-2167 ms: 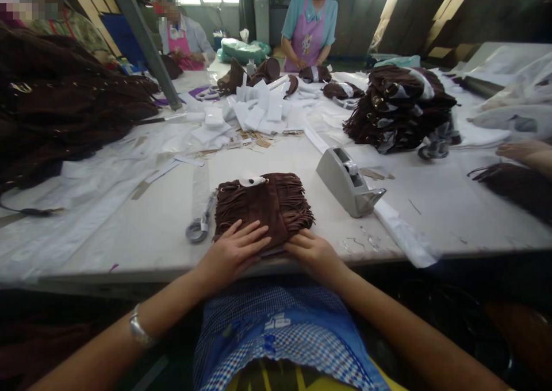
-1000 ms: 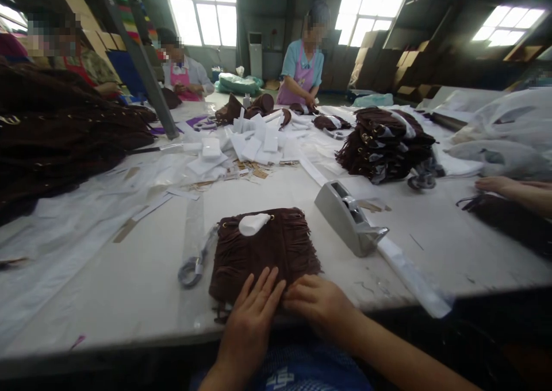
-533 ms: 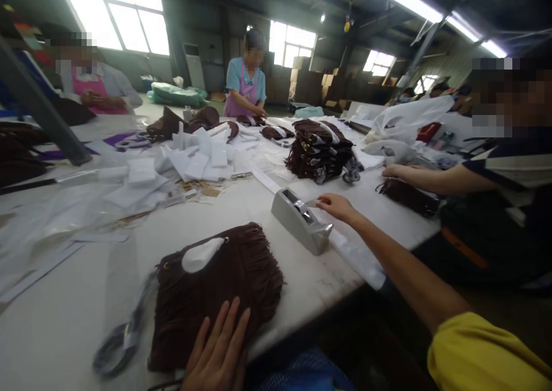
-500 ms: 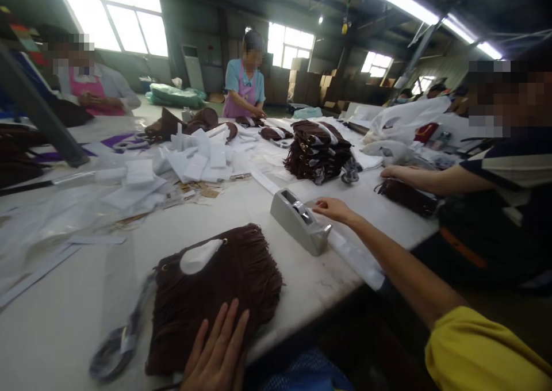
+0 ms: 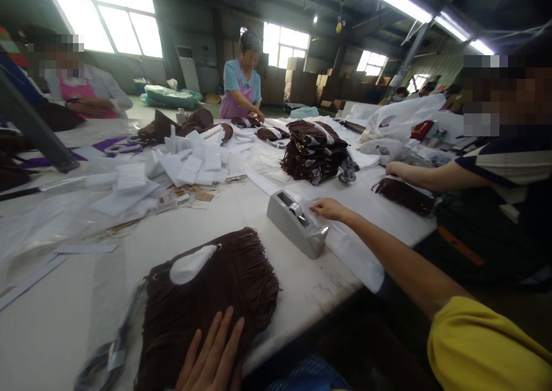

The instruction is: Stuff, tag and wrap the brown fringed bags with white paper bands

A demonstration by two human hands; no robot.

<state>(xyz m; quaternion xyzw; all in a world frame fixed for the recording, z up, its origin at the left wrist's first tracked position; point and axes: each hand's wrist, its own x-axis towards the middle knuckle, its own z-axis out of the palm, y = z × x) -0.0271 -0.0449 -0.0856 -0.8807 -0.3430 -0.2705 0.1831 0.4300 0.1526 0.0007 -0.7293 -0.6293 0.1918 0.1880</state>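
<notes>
A dark brown fringed bag (image 5: 207, 287) lies on the white table in front of me, with a white paper piece (image 5: 190, 265) at its top edge. My left hand (image 5: 213, 351) rests flat on the bag's lower part, fingers stretched out. Beyond the bag's right side stands a grey tape dispenser (image 5: 293, 224). Past it, my right hand (image 5: 330, 209) has its thumb and fingers pinched at a thin, translucent white strip (image 5: 356, 259), which runs behind the dispenser to the table edge. A plastic-wrapped strap (image 5: 112, 353) curls left of the bag.
Brown fringed bags (image 5: 314, 149) are stacked at the back middle. White foam pieces (image 5: 190, 167) are heaped at the left. A co-worker's hand (image 5: 399, 169) touches another brown bag (image 5: 403, 195) at right. Two people stand across the table. A metal post (image 5: 37, 123) rises at left.
The view has shifted slightly, so the bag sits lower and further left. My left hand stays on the bag. The strip by my right fingers looks a little lifted.
</notes>
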